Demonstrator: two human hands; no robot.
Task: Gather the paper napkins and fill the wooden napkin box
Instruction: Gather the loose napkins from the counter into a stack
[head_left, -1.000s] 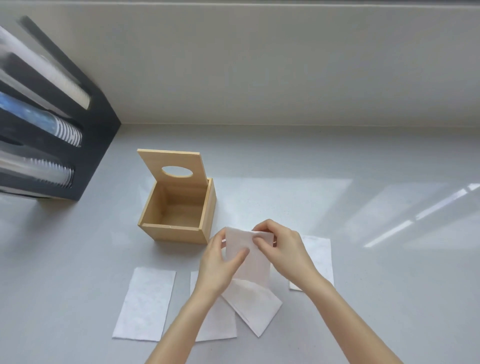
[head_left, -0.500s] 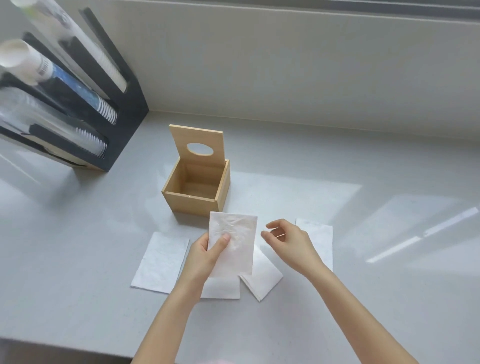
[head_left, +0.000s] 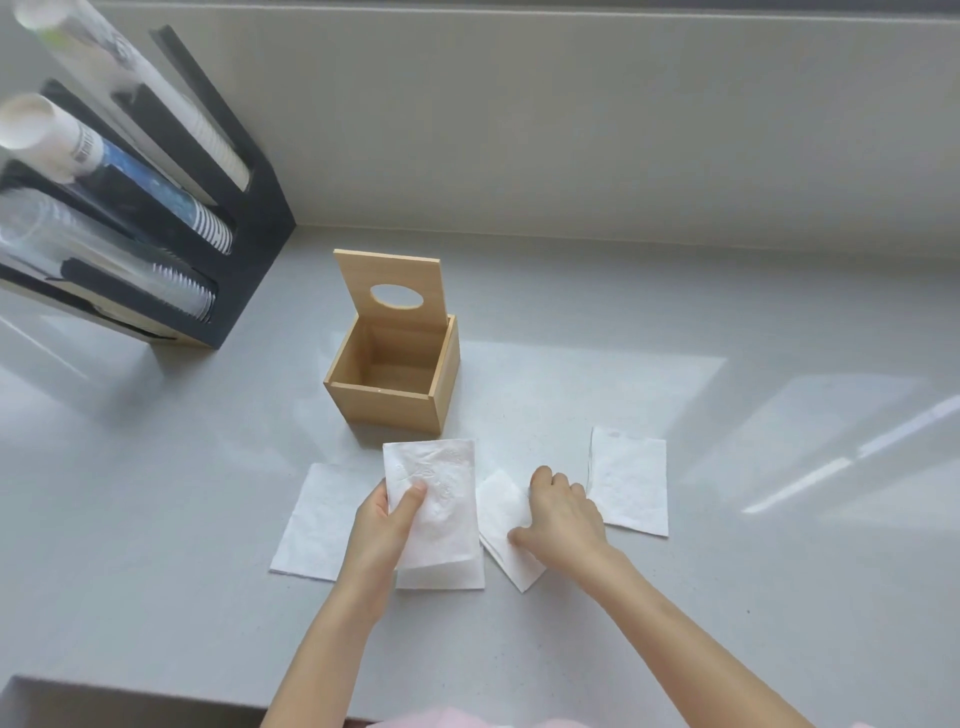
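- My left hand (head_left: 387, 519) pinches one paper napkin (head_left: 434, 499) between thumb and fingers, holding it upright above the tabletop (head_left: 727, 597), just in front of the wooden napkin box (head_left: 392, 402).
- My right hand (head_left: 563, 514) rests, fingers curled, on a tilted napkin (head_left: 501, 525) that lies flat on the tabletop; the thumb presses its near edge. Whether the fingers actually pinch the sheet cannot be told.
- The wooden napkin box stands open and shows only bare wood inside; its hinged lid (head_left: 392, 288), pierced by an oval hole, stands upright at the far side.
- A far-left napkin (head_left: 317, 525) lies flat on the tabletop, left of my left hand and partly hidden behind it.
- Another flat napkin (head_left: 441, 577) lies beneath the held one; only its near edge shows.
- A far-right napkin (head_left: 628, 480) lies flat, just beside my right hand, apart from the tilted sheet.
- A black cup dispenser (head_left: 260, 208) stands at the far left of the tabletop against the wall (head_left: 571, 130), well apart from the napkins; stacked cups (head_left: 52, 135) project from its slots.
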